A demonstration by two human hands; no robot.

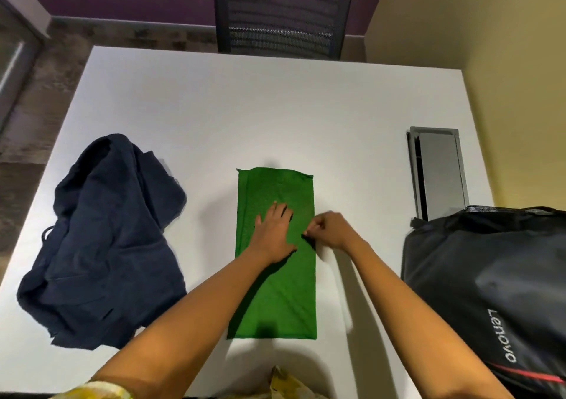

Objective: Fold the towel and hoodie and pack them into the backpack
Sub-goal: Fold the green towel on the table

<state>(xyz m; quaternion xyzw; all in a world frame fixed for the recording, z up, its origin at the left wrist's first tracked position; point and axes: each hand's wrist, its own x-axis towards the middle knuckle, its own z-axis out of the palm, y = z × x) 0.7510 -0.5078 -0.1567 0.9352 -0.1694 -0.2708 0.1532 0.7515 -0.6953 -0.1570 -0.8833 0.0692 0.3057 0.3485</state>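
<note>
Hoodie (104, 239): unfolded heap, tabletop (275, 107) left. Towel (275, 261): long green strip, centre. Left hand (274, 233): spread flat, pressing it. Right hand (329, 230): pinching its right edge; a tug against a light press could skew the layers. Backpack (490, 291): right, near edge.

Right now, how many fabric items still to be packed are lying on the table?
2. The green towel lies part-folded at the centre under both hands; the navy hoodie sits crumpled at the left. None appear hidden.
</note>
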